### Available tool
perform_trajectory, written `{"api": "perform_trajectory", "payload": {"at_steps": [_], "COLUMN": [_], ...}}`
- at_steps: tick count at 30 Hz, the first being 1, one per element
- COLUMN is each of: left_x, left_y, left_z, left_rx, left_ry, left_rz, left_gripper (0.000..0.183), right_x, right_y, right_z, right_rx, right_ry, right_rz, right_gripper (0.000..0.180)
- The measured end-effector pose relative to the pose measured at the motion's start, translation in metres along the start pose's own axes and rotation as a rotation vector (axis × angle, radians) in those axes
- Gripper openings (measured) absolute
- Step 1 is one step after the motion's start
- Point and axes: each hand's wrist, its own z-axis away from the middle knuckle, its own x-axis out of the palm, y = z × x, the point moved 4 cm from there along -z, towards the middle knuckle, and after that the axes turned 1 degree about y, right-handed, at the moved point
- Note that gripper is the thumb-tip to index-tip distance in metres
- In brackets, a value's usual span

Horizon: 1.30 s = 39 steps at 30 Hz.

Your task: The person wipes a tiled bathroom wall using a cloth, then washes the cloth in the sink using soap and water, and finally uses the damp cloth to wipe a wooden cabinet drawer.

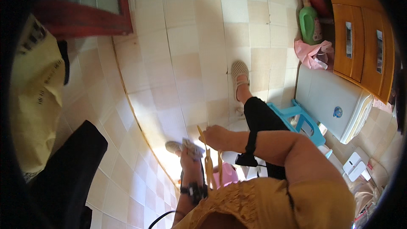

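My left hand (190, 162), with a black device strapped at the wrist, grips a crumpled greyish cloth (190, 149) above one of my shoes. Beside it, at the middle of the view, my right hand (217, 137) is curled, with a black strap and box on its forearm. Whether its fingers hold anything cannot be told. Yellow ties (209, 165) of my top hang just by that hand. Below them a pink plastic container (226, 174) shows in part.
At right stand a light-blue plastic stool (290, 112), a white appliance (330, 97), a wooden drawer cabinet (347, 43), a green detergent bottle (307, 25) and a pink plastic bag (310, 54). A red frame (86, 20) is at upper left; yellow and black cloths hang at left.
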Motion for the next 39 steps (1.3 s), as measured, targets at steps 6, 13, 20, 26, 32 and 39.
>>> {"api": "perform_trajectory", "payload": {"at_steps": [6,13,20,26,32,39], "left_x": [-0.014,-0.063,0.154,0.319,0.478,0.654], "left_y": [0.059,0.087,0.123,0.129,0.058,0.003], "left_z": [0.108,0.18,0.284,0.344,0.43,0.476], "left_rx": [0.351,0.481,0.529,0.53,0.726,0.796], "left_ry": [-0.048,-0.143,-0.199,-0.256,-0.582,-0.671], "left_rz": [-0.653,-0.832,-0.995,-0.997,-1.34,-1.394], "left_gripper": [0.02,0.031,0.026,0.022,0.016,0.012], "right_x": [0.026,-0.061,-0.278,-0.386,-0.371,-0.38], "right_y": [0.017,-0.013,0.003,0.008,0.103,0.084], "right_z": [0.004,0.096,0.416,0.714,0.762,0.763], "right_rx": [0.126,0.172,0.401,0.955,1.046,1.019], "right_ry": [0.152,0.375,1.344,1.694,1.279,1.31], "right_rz": [-0.174,-0.251,0.062,0.724,-0.068,0.006], "right_gripper": [0.017,0.027,0.027,0.051,0.07,0.07]}}
